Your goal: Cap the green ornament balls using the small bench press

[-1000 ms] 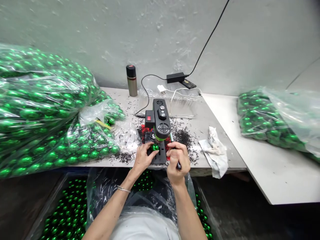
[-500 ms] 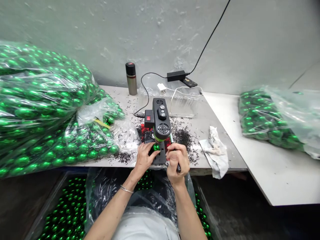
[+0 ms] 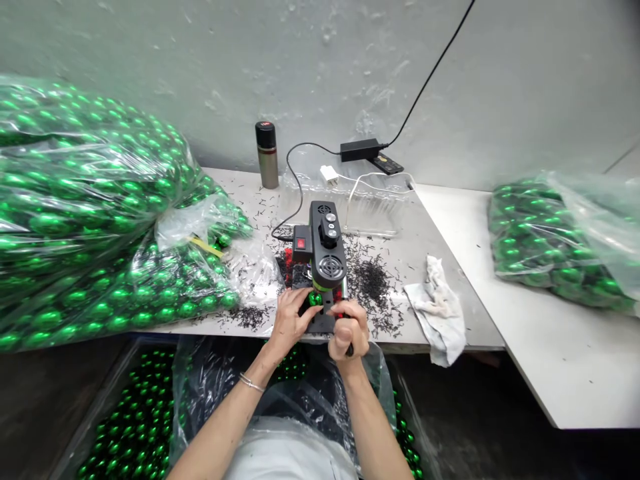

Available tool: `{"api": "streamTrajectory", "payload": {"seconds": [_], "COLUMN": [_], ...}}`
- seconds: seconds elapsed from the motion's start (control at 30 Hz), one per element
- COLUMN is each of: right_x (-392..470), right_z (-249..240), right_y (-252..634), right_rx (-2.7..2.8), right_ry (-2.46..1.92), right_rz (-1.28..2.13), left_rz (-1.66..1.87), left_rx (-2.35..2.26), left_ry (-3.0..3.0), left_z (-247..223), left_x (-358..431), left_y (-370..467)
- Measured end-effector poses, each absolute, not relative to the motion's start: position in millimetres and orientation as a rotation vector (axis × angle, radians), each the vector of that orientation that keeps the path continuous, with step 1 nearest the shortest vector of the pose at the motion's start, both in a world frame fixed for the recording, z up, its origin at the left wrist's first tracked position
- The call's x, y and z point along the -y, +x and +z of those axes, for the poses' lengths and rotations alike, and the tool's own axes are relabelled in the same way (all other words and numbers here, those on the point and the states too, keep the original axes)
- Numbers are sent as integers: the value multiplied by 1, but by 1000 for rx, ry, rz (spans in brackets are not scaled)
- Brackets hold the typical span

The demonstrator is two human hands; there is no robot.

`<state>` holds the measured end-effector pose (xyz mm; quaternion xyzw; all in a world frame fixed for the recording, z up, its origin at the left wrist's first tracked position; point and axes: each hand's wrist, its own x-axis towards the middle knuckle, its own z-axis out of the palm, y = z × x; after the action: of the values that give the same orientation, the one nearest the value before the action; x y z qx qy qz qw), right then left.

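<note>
My left hand pinches a shiny green ball between thumb and fingers, under the front of a small black bench press. The ball sits just above the press's dark base plate. My right hand is closed around the black lever handle on the press's right side. The press head hides the top of the ball and whatever meets it there. A box with a red switch is fixed to the left of the head.
Clear bags of green balls fill the left, and another bag lies right. Small black pieces litter the table around the press. A white cloth, a bottle, a plastic tray and a power adapter stand about.
The press head sits a little lower and nearer me. My right hand has come slightly down with the lever. My left hand stays at the ball; the view has shifted slightly.
</note>
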<state>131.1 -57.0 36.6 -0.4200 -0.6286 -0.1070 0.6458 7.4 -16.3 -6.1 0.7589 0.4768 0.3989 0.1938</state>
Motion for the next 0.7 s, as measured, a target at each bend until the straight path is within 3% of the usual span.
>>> {"api": "streamTrajectory", "payload": {"seconds": [0.5,0.7], "right_x": [55,58], "right_z": [23,42], "right_y": [134,131], "right_rx": [1447,1412], "right_ry": [-895,-904], "right_rz": [-163,-156], "left_rz": [1201,1189], "left_rx": [-1320,-1311], "left_ry": [2159,2075], "left_z": [-10,-8], "left_x": [15,12], "left_y": [10,13]}}
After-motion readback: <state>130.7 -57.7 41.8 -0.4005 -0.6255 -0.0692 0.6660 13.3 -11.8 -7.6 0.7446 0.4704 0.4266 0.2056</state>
